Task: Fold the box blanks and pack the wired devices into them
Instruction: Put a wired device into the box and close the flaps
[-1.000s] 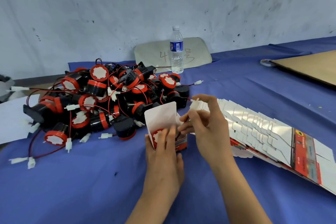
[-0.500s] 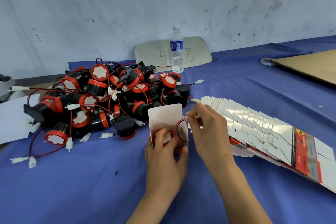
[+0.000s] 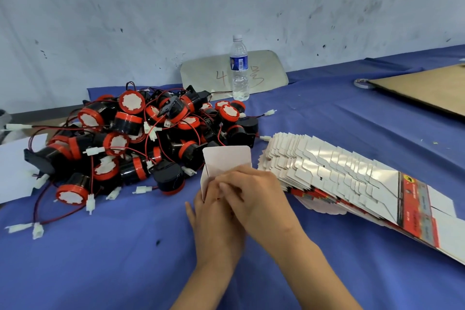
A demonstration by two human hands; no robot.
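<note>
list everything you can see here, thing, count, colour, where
wired devices: a large tangled pile, too many to count, black and red with white faces and red wires ending in white plugs, left of centre on the table
folded box: one, white inside, top flap up, centre, held in both hands
box blanks: a fanned stack, white with red print, right of the box
water bottle: one, clear with blue label, upright by the wall
board with red writing: one, pale, leaning on the wall behind the bottle
cardboard sheet: one, brown, far right
tape roll: one, pale, at the cardboard's left edge
white sheet: one, far left
table cloth: blue
left hand: grips the box
right hand: fingers at the box opening
</note>
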